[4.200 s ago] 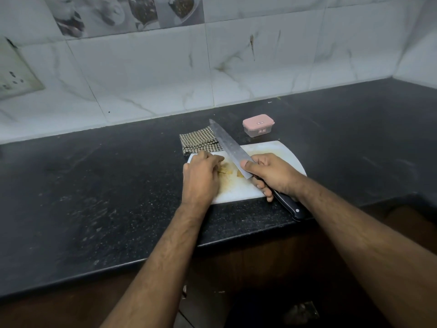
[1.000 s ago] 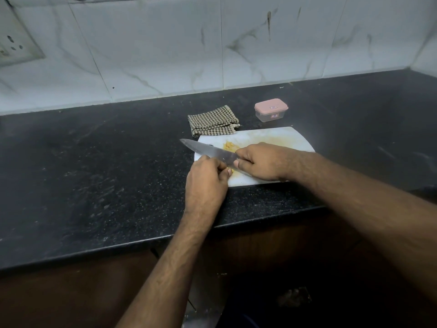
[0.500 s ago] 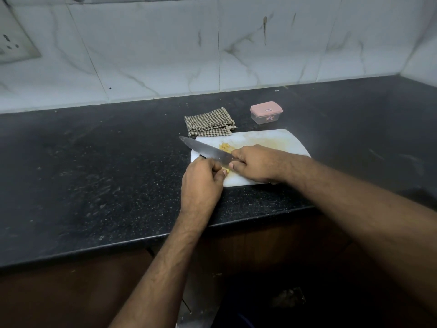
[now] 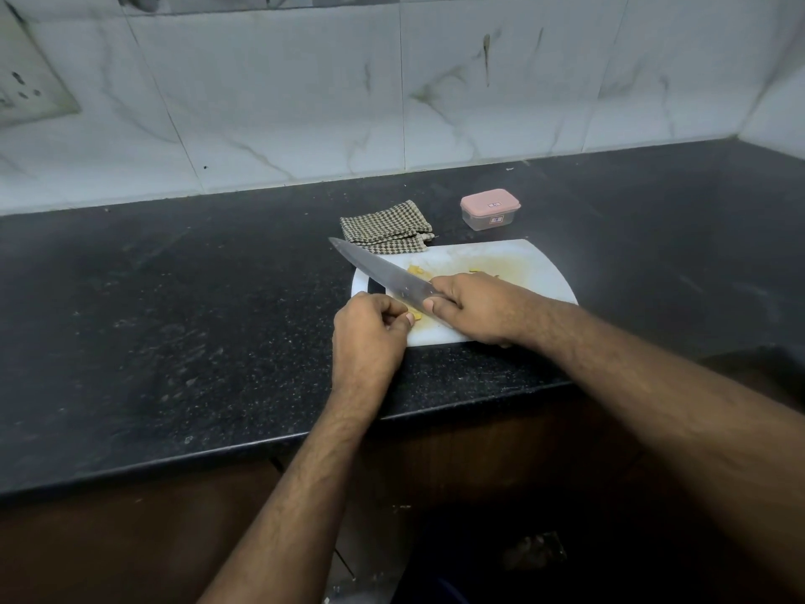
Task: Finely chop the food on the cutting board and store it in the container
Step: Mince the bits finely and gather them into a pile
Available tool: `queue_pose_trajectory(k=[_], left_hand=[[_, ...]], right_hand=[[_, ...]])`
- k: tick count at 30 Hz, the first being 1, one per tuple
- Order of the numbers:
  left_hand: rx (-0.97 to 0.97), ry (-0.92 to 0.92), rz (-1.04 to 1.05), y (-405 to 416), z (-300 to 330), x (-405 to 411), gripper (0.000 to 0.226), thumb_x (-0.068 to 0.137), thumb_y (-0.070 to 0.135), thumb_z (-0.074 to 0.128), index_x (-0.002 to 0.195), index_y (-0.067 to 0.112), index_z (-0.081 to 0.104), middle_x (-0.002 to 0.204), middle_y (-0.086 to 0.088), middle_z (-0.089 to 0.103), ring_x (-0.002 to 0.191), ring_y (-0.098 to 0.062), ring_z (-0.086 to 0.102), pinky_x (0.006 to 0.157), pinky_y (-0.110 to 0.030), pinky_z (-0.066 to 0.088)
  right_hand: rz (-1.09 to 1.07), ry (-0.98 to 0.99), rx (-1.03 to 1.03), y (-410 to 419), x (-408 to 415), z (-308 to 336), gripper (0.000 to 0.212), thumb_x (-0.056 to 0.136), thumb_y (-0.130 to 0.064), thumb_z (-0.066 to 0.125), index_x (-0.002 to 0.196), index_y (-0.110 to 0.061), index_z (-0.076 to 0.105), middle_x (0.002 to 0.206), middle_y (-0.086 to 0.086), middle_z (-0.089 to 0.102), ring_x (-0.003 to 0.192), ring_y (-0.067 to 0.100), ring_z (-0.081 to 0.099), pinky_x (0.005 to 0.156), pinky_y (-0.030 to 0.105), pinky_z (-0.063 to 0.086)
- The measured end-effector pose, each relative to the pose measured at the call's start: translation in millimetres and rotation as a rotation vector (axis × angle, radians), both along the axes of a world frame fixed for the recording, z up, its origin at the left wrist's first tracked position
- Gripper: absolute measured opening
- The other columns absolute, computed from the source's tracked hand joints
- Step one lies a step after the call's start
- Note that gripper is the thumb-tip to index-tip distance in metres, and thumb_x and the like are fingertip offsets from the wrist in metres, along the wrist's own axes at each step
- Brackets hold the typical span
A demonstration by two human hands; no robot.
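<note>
Head view. White cutting board [image 4: 540, 272] lies on the black desk [image 4: 174, 324], close to the front edge. Yellow-orange smears across its far half; small yellow food pieces [image 4: 415, 269] sit on the board just beyond the blade, another scrap near [image 4: 475, 269].

Right hand [image 4: 472, 308] wrapped around the knife [image 4: 383, 272] where blade meets handle, thumb on the near flat of the blade; handle itself hidden under the hand. Blade runs up and left, tip past the board's left edge, over the desk, near the cloth's corner. Whether the edge touches the board: cannot tell.

Left hand [image 4: 370, 333] sits at the board's near-left corner, fingers curled in, fingertips pinching or pressing a yellow piece [image 4: 416, 316] right against the blade's near side.

Checked cloth [image 4: 383, 231], folded, lies on the desk just behind the board's left end, touching or overlapping its far edge. Small clear container [image 4: 490, 210] with pink lid on, stands on the desk behind the board, apart from it, right of the cloth.

Marble-pattern tile wall [image 4: 283, 93] behind; socket plate [image 4: 26, 87] at upper left.
</note>
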State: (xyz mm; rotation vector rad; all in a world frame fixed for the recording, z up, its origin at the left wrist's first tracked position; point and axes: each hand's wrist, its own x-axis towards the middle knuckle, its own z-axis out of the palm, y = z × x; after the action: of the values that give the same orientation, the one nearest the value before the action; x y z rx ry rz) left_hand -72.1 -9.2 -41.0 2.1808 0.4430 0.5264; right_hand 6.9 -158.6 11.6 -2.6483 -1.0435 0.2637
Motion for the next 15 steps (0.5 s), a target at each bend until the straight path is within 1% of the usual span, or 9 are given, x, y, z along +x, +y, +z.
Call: queue_pose_trajectory(k=[5,9,11,15], left_hand=[[-0.038,-0.004,0.007,0.7,0.7,0.3,0.007,0.087,0.02,0.08,0.084,0.024,0.076,0.078,0.012,0.069,0.072,-0.001,0.062,0.066,-0.012,0.045],[-0.057,-0.008,0.025,1.5,-0.7,0.3,0.007,0.086,0.022,0.082,0.082,0.024,0.076,0.079,0.009,0.07,0.076,-0.005,0.065,0.068,-0.017,0.049],[-0.057,0.001,0.024,1.7,-0.8,0.5,0.006,0.086,0.023,0.082,0.083,0.023,0.077,0.081,0.009,0.07,0.077,-0.005,0.065,0.068,-0.018,0.049],[-0.046,0.002,0.018,2.5,-1.4,1.7,0.005,0.087,0.022,0.081,0.085,0.023,0.076,0.08,0.01,0.069,0.077,-0.004,0.064,0.069,-0.018,0.05]], right_hand=[[0.017,0.01,-0.01,0.5,3.5,-1.5,0.032,0.105,-0.037,0.045,0.074,-0.03,0.039,0.074,-0.007,0.054,0.067,0.007,0.049,0.057,0.029,0.034],[0.041,0.016,-0.039,2.1,6.5,0.1,0.027,0.104,-0.037,0.047,0.08,-0.027,0.046,0.074,-0.007,0.055,0.066,0.007,0.05,0.057,0.028,0.034],[0.048,0.023,-0.047,3.1,7.9,0.6,0.023,0.104,-0.038,0.046,0.085,-0.027,0.049,0.076,-0.007,0.057,0.069,0.009,0.053,0.059,0.028,0.036],[0.047,0.026,-0.065,5.1,10.5,-0.3,0.022,0.104,-0.039,0.047,0.088,-0.025,0.052,0.077,-0.006,0.058,0.071,0.01,0.053,0.065,0.03,0.04]])
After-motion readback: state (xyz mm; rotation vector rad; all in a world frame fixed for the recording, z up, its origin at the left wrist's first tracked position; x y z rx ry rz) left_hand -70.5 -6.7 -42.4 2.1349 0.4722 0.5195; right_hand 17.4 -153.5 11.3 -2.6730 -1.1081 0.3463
